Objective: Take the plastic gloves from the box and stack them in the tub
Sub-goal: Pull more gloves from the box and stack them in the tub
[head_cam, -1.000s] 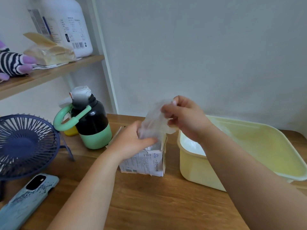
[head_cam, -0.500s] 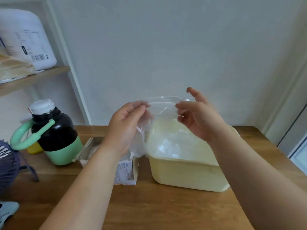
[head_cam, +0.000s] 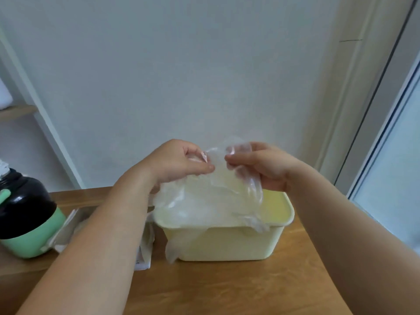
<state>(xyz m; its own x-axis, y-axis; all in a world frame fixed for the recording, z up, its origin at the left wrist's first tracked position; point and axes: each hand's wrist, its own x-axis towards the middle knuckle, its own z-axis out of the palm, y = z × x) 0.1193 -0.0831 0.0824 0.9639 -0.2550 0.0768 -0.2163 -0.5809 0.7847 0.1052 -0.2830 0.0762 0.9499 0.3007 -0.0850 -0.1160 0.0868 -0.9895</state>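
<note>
A clear plastic glove (head_cam: 213,196) hangs spread above the pale yellow tub (head_cam: 227,244), its lower end draping over the tub's near rim. My left hand (head_cam: 179,162) pinches the glove's top edge on the left. My right hand (head_cam: 261,167) pinches that edge on the right. More clear plastic lies inside the tub. The white glove box (head_cam: 143,251) stands left of the tub, mostly hidden behind my left forearm.
A black and green bottle (head_cam: 25,223) stands at the left on the wooden table (head_cam: 227,289). A shelf frame (head_cam: 45,123) rises behind it. The wall is close behind the tub, and a door frame runs down the right.
Both hands have carried the glove from the box rightward to above the tub and lowered it. The view has swung right, so the fan and phone are out of frame.
</note>
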